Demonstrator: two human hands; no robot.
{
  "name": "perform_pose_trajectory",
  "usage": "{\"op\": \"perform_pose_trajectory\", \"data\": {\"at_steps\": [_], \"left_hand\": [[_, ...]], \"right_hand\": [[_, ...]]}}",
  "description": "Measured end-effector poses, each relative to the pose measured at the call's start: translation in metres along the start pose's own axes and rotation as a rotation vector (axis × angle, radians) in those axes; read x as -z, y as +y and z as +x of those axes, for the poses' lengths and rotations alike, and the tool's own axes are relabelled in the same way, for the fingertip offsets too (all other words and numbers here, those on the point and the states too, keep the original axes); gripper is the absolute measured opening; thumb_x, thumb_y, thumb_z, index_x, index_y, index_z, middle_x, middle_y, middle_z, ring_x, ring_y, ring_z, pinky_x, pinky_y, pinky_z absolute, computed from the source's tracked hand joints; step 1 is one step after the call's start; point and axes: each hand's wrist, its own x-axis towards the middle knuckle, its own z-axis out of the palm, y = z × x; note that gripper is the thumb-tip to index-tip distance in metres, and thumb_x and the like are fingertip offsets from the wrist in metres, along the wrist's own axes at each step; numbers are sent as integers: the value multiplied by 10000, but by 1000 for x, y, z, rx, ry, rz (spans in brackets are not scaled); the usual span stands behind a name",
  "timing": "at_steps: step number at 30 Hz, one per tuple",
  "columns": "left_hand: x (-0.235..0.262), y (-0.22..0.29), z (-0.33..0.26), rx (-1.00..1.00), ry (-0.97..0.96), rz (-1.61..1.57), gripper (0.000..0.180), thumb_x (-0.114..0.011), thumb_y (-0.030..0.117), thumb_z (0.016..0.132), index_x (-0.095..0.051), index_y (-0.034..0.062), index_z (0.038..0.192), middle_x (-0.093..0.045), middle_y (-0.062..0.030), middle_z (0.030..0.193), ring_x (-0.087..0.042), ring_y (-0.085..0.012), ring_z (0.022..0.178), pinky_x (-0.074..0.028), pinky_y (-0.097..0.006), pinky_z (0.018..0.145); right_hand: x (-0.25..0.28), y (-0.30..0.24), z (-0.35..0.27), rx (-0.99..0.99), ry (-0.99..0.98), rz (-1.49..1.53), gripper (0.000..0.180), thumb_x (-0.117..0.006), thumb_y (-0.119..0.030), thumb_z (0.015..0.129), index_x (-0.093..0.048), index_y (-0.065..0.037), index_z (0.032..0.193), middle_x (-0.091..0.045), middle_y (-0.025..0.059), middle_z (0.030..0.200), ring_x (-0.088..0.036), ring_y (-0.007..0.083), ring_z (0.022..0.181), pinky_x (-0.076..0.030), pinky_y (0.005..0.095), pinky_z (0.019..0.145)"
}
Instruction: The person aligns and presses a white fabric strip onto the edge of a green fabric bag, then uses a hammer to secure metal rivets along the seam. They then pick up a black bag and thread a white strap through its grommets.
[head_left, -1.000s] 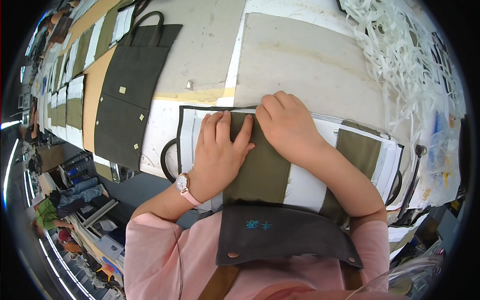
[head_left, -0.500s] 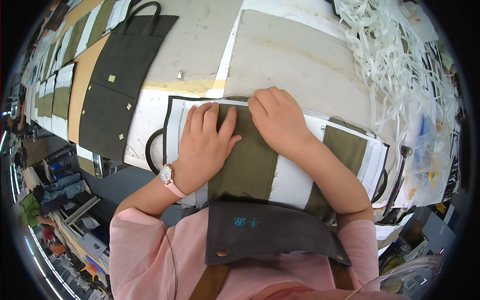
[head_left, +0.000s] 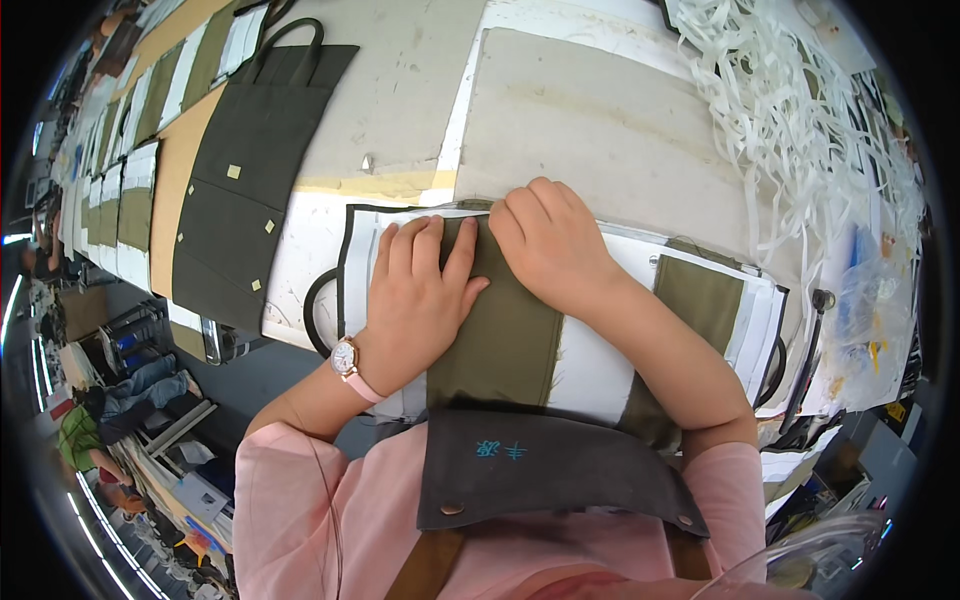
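In front of me lies an unfinished fabric bag point(head_left: 505, 350) with olive and white bands, dark edging and dark loop handles at its sides. My left hand point(head_left: 425, 290), wearing a watch on a pink strap, rests flat on its left part, fingers stretched toward the far edge and thumb apart. Close beside it, my right hand point(head_left: 550, 240) is curled at the same far edge, its knuckles up. Those fingers appear closed on the fabric there, though their tips are hidden beneath the hand. The near side of the bag meets my dark apron.
A dark bag piece point(head_left: 250, 190) with a loop handle and small pale squares lies to the left. Beyond it are rows of striped panels point(head_left: 138, 190). White strips point(head_left: 760, 130) are heaped at far right, near clear plastic point(head_left: 860, 310). A grey board point(head_left: 600, 120) covers the table's far part.
The whole scene has shifted slightly right and down in view. My left fingers have drawn a little nearer the far edge beside my right hand; the bag has hardly moved.
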Motion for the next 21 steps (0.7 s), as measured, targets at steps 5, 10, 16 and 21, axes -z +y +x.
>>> {"op": "perform_pose_trajectory", "data": {"at_steps": [5, 10, 16, 21], "left_hand": [[-1, -2, 1, 18, -12, -4, 573, -722, 332, 878, -599, 35, 1352, -545, -212, 1235, -517, -370, 1184, -421, -545, 1057], [-1, -1, 1, 18, -8, 3, 562, -723, 323, 877, -606, 31, 1342, -546, -208, 1217, -515, -366, 1177, -427, -542, 1049], [-1, -1, -1, 2, -9, 32, 571, -726, 330, 873, -603, 17, 1334, -558, -202, 1221, -526, -361, 1180, -433, -541, 1045], [0, -7, -4, 9, -20, 19, 600, -728, 352, 871, -589, -27, 1316, -569, -203, 1228, -535, -361, 1188, -434, -546, 1046]], "right_hand": [[-1, 8, 0, 39, -4, 17, 137, -675, -120, 712, -618, -57, 819, -513, 52, 812, -520, 213, 801, -436, 313, 665], [-10, 3, 4, 19, -35, 84, 181, -660, -108, 728, -627, -40, 892, -537, 67, 865, -541, 235, 834, -470, 340, 720], [0, 6, -1, 21, -55, 125, 214, -655, -89, 731, -633, -35, 937, -552, 71, 888, -561, 246, 850, -495, 358, 745], [16, 18, -14, 9, -81, 74, 148, -666, -104, 701, -604, -77, 832, -531, 51, 833, -552, 216, 826, -493, 333, 711]]}}
